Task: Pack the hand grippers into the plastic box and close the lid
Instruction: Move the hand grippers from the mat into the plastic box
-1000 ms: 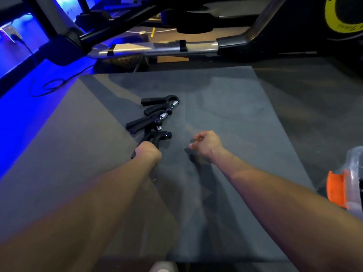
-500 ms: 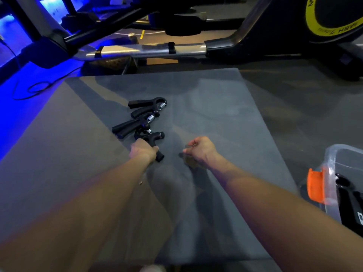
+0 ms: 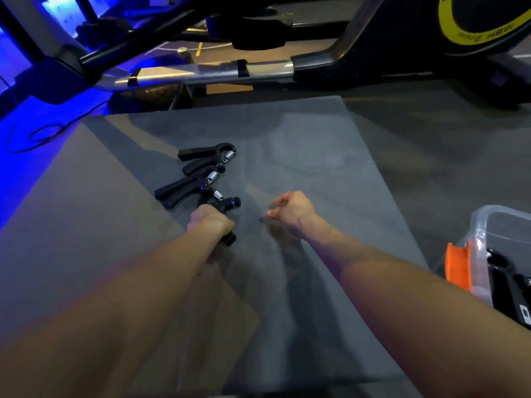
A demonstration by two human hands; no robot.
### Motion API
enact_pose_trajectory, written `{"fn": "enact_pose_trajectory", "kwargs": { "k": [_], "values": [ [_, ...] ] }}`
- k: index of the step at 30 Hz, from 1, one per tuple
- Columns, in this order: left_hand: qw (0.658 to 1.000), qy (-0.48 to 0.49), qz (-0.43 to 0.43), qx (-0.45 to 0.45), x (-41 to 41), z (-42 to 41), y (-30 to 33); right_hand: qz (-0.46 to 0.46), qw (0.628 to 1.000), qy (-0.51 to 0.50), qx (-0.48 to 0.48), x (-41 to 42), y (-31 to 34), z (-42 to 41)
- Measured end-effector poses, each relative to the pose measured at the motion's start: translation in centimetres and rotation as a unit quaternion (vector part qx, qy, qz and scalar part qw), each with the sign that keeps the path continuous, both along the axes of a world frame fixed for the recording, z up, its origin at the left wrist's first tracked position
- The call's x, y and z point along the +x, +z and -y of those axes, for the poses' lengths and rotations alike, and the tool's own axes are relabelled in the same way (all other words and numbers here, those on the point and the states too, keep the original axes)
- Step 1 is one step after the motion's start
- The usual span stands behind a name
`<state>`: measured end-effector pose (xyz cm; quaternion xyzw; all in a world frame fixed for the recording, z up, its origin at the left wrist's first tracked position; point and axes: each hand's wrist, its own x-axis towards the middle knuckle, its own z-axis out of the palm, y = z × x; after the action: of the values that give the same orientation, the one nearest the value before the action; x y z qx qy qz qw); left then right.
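A grey mat [image 3: 301, 156] fills the middle of the frame, blue light spilling along its left side. Left of centre, two black hand grippers [image 3: 201, 170] with bare steel springs lie side by side on the mat. Just below them the left hand [image 3: 211, 222] has its fingers wrapped around the handles of a third hand gripper [image 3: 227, 206], whose knob end sticks out to the right. Near the centre the right hand [image 3: 290, 212] hovers over the mat with fingers loosely curled, holding nothing. At the right edge stands the clear plastic box [image 3: 500, 225] with an orange latch [image 3: 458, 264]; something black lies inside.
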<state>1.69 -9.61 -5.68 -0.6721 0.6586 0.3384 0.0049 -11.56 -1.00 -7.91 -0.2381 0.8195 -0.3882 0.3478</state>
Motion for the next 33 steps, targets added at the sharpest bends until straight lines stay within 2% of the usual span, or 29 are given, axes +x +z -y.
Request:
{"fn": "enact_pose_trajectory", "kwargs": {
  "k": [4, 8, 14, 21, 27, 33],
  "values": [
    [0.987, 0.01, -0.14, 0.083, -0.9, -1.9, 1.5, -0.017, 1.0, -0.014, 0.008, -1.4, 1.5, -2.2],
    [0.969, -0.038, -0.213, 0.121, -2.7, -4.8, 3.5, -0.017, 0.999, -0.034, 0.006, -2.6, 3.2, -5.0],
    [0.909, -0.11, -0.342, 0.212, -7.2, -10.7, 6.9, -0.037, 0.997, -0.069, -0.005, -5.2, 6.4, -10.4],
    [0.866, -0.211, -0.37, 0.261, -12.6, -17.8, 9.7, -0.018, 0.987, -0.156, -0.035, -9.3, 9.2, -19.5],
    [0.841, -0.246, -0.373, 0.306, -17.4, -25.7, 9.6, 0.028, 0.971, -0.222, -0.089, -12.1, 9.8, -29.5],
    [0.841, -0.324, -0.334, 0.277, -21.6, -34.4, 6.8, -0.022, 0.955, -0.297, -0.015, -15.4, 8.4, -38.3]
  ]
}}
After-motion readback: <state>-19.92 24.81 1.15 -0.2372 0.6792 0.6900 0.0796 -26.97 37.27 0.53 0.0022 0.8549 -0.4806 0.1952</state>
